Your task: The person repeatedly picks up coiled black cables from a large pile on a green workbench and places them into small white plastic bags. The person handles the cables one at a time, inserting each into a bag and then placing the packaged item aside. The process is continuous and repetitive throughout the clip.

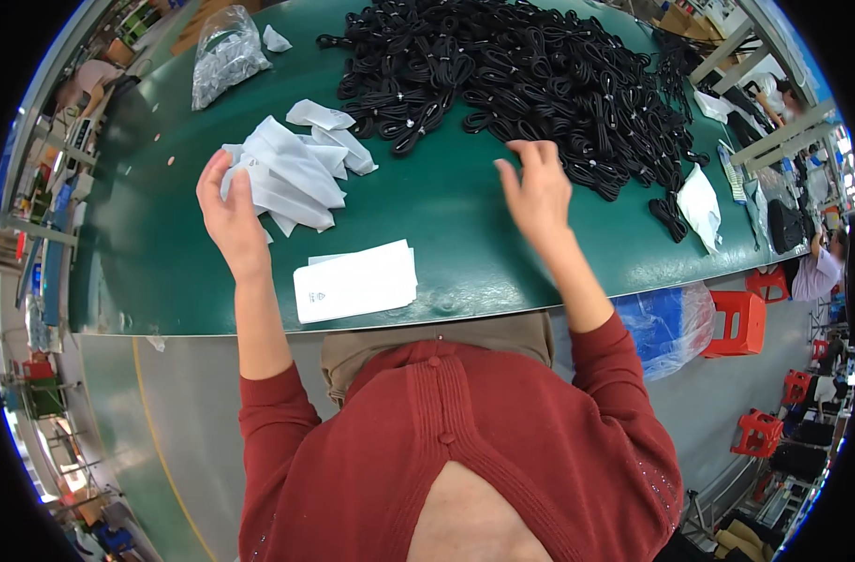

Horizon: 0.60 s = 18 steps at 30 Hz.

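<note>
A heap of white packets (292,173) lies at the left on the green table. Against its left side is my left hand (235,217), thumb and fingers apart, with nothing visibly gripped; whether it touches the heap I cannot tell. My right hand (543,197) hovers over the table at the near edge of a large pile of bundled black cables (540,75). Its thumb and fingers are spread and hold nothing. Between my arms, close to the table's front edge, lies a stack of flat white bags (354,283) with a small dark print on the top one.
A clear plastic bag of small grey pieces (229,58) stands at the far left. Toward the right edge lie a white bag (699,208) and a single black cable bundle (668,221). Below the table are a blue plastic-wrapped bundle (654,323) and a red stool (738,323).
</note>
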Tool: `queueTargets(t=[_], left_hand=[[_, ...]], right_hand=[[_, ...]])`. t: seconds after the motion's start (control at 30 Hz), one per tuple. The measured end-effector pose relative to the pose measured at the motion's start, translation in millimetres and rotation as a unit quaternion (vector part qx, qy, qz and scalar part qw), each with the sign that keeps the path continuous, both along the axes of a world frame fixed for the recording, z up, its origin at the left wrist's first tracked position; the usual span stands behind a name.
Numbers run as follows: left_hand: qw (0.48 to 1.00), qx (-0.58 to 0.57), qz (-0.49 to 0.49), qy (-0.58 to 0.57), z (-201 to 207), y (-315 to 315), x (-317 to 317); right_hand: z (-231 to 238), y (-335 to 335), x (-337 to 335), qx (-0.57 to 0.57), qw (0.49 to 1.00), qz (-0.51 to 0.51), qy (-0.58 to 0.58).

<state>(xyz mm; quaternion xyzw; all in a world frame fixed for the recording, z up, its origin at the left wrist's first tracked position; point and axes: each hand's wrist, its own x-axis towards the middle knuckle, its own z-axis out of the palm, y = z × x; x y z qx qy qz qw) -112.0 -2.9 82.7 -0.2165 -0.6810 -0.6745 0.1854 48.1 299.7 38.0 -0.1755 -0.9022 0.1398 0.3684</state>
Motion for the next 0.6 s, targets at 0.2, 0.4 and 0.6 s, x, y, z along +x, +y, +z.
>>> queueTargets(t=[0.2,0.4,0.6], left_hand=[[0.937,-0.269,-0.222,0.021,-41,7,73],[0.894,-0.364,-0.234,0.115,-74,11,104],[0.928,-0.296,-0.219,-0.045,-84,9,109]], right_hand=[[-65,55,-5,0.112,0.987,-0.04,-0.108],[-50,1,12,-0.03,0.992,0.044,-0.116],[-16,-61,45,-0.287,0.919,0.242,-0.122]])
